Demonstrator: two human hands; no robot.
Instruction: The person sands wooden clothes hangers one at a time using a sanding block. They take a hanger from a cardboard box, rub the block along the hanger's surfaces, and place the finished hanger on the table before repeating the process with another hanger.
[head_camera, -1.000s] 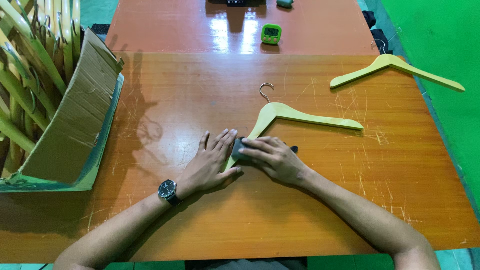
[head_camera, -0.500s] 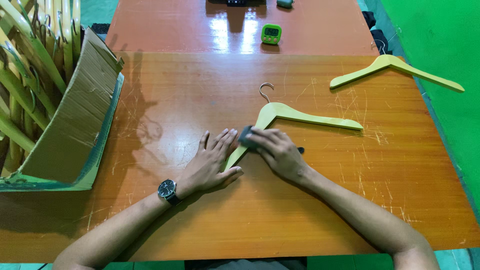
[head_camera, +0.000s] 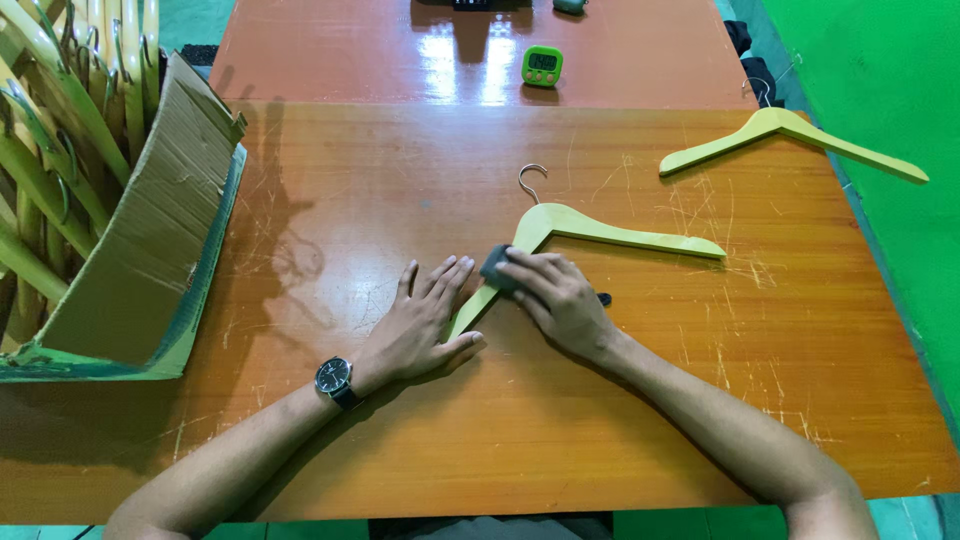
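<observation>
A pale yellow-green wooden hanger (head_camera: 600, 230) with a metal hook lies flat in the middle of the orange table (head_camera: 400, 170). My left hand (head_camera: 425, 320), a watch on its wrist, lies flat and presses the hanger's left arm down. My right hand (head_camera: 555, 298) grips a small dark grey pad (head_camera: 495, 266) and holds it against that same arm, near the bend. The lower end of the left arm is hidden under my hands.
A second hanger (head_camera: 790, 138) lies at the table's far right edge. An open cardboard box (head_camera: 130, 250) full of several more hangers stands at the left. A small green timer (head_camera: 541, 65) sits at the back. A green wall panel borders the right side.
My right hand has slid the dark pad up along the hanger's left arm toward the bend. The left hand and hanger have stayed put.
</observation>
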